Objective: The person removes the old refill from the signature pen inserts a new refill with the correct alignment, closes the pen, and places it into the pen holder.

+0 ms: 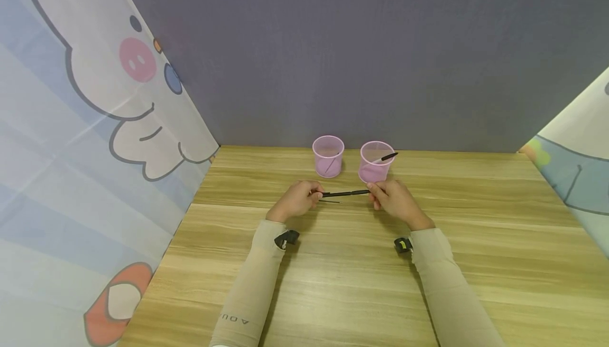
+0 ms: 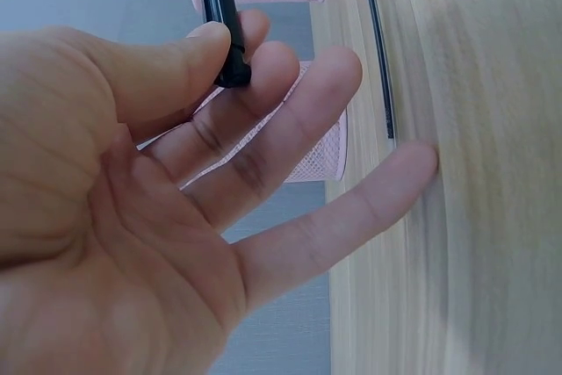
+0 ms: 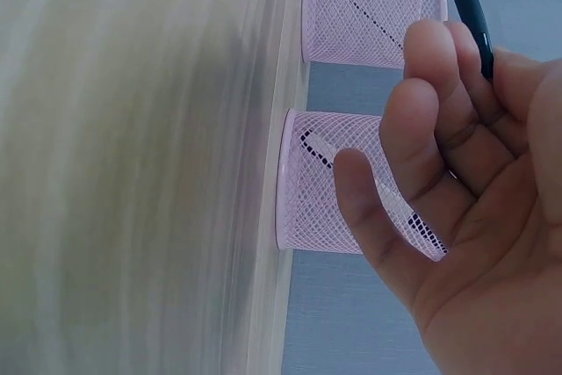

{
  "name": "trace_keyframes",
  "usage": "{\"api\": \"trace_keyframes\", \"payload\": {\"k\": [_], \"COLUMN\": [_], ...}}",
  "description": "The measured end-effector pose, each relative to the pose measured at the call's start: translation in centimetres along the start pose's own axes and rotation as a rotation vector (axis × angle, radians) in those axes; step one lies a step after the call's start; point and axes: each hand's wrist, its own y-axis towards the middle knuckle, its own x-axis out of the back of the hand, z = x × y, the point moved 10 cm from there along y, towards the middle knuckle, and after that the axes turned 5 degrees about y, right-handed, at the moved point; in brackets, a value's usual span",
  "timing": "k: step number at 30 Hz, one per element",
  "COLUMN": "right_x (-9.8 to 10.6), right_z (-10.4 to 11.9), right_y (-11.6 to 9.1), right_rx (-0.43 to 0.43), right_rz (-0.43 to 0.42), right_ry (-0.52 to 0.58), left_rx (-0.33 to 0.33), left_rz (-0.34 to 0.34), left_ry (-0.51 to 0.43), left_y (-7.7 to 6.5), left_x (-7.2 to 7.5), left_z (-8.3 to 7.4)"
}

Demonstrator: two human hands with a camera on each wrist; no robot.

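A black pen (image 1: 340, 194) is stretched level between both hands, above the table. My left hand (image 1: 298, 199) pinches its left end between thumb and fingers, the other fingers spread below in the left wrist view. My right hand (image 1: 395, 199) pinches the opposite end of the pen (image 3: 468, 10); its remaining fingers are loosely bent and hold nothing. Beside the left fingertips, a thin black pen refill (image 2: 379, 41) lies on the wood, seen in the head view just below the pen.
Two pink mesh cups stand at the table's back, near the grey wall panel (image 1: 361, 61). The left cup (image 1: 321, 166) contains a thin dark stick. In the right cup (image 1: 365, 173) leans a white pen (image 1: 379, 160) with a black end above the rim.
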Motion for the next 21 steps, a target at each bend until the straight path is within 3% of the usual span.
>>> {"api": "trace_keyframes", "payload": {"k": [7, 21], "right_x": [0.16, 0.94], "right_z": [-0.12, 0.56], "right_y": [-0.06, -0.06], "right_rx": [-0.015, 0.066], "right_rz": [-0.011, -0.042], "right_ry": [0.010, 0.038], "left_rx": [0.007, 0.006], "left_rz": [0.010, 0.007], "left_ry": [-0.035, -0.064], "left_y": [-0.10, -0.11], "left_x": [-0.04, 0.04], "left_z": [0.04, 0.23]}}
